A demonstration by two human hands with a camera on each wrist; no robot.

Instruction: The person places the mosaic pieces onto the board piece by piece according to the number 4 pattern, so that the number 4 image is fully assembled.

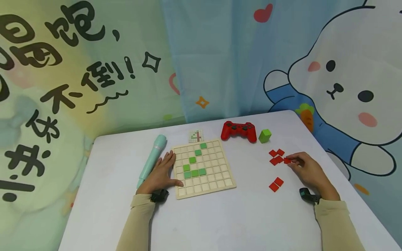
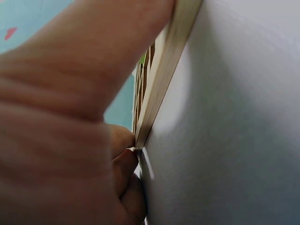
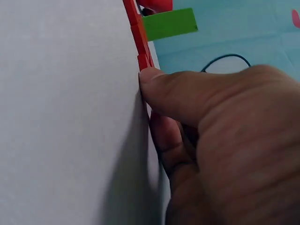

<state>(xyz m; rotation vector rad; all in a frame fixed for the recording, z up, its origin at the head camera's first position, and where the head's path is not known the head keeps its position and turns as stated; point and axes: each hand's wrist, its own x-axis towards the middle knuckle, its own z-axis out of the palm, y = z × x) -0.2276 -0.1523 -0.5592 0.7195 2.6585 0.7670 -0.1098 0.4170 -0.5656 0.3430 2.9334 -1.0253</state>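
Note:
A wooden grid board (image 1: 215, 176) lies on the white table, with several green tiles (image 1: 192, 160) in its cells. My left hand (image 1: 160, 174) rests against the board's left side, its thumb over the lower left edge; the left wrist view shows the board's wooden side (image 2: 161, 79) close to the fingers. Over on the right, my right hand (image 1: 304, 169) pinches a red square tile (image 1: 287, 160) between thumb and fingers, at table height. Several loose red tiles (image 1: 274, 160) lie just left of it, and two more red tiles (image 1: 276, 184) lie nearer me.
Behind the board are a small pattern card (image 1: 196, 136) and a red game controller (image 1: 238, 131). A green block (image 1: 265, 136) stands right of the controller. A mint-green microphone (image 1: 152, 157) lies left of the board, partly behind my left hand. A printed curtain (image 1: 207, 62) hangs behind the table.

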